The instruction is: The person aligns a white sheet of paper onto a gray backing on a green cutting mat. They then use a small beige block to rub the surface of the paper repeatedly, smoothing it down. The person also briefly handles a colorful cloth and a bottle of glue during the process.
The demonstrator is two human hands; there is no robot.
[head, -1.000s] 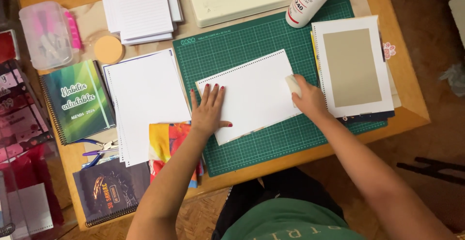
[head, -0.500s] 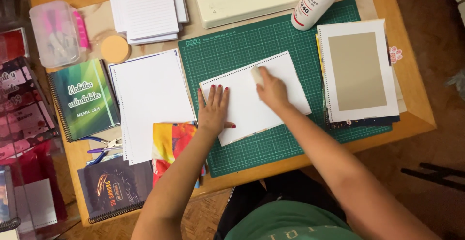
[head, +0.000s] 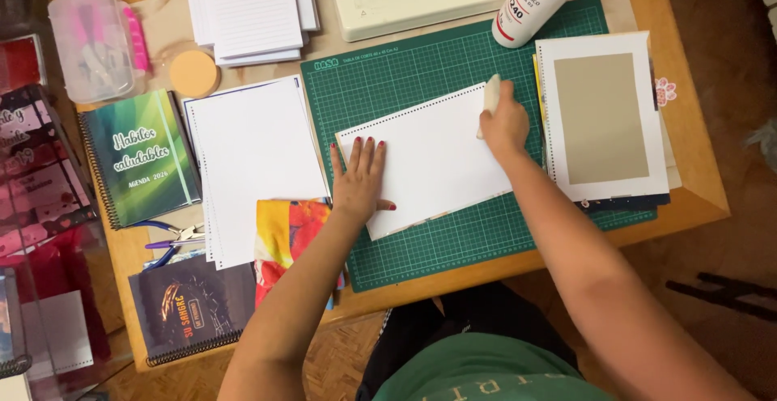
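Since half a second ago, swept rightward: right hand [head: 503, 122] with its small cream smoothing tool [head: 490, 96], from mid-sheet to the far right corner of the white punched rectangular sheet [head: 433, 158]. Lying on the dark green gridded cutting mat [head: 405, 69], near the wooden table [head: 688, 199] front edge, long axis left to right, slightly tilted. Left hand [head: 360, 178] spread flat, pinning the near left corner. Right fist closed around the tool. Matte paper, hard smooth tool.
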